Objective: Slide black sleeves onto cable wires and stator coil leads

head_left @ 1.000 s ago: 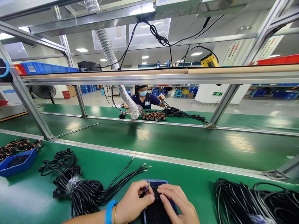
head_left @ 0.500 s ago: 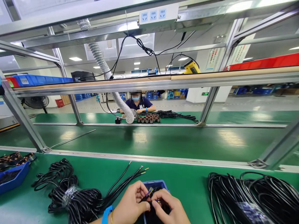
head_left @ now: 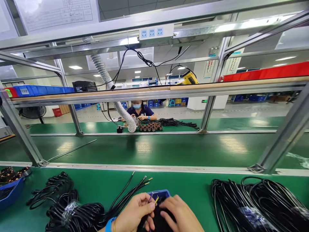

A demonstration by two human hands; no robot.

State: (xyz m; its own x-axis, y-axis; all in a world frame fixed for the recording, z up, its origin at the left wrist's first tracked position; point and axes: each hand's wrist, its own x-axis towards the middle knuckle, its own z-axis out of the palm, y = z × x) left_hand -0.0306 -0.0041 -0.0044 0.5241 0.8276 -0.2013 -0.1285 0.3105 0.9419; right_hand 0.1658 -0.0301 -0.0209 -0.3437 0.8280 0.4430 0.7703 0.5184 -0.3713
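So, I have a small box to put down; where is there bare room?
Bare green tabletop shows between the blue bin and the cables on the right. Beyond the near rail, a wider bare stretch lies between the metal rod and clear plastic. Crowded: the bin, with the left hand and right hand there, and leftward, where bundled cables lie.

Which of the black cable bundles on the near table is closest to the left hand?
The leftmost bundle: its loose ends pass beside the left hand; the other cables lie beyond the right hand.
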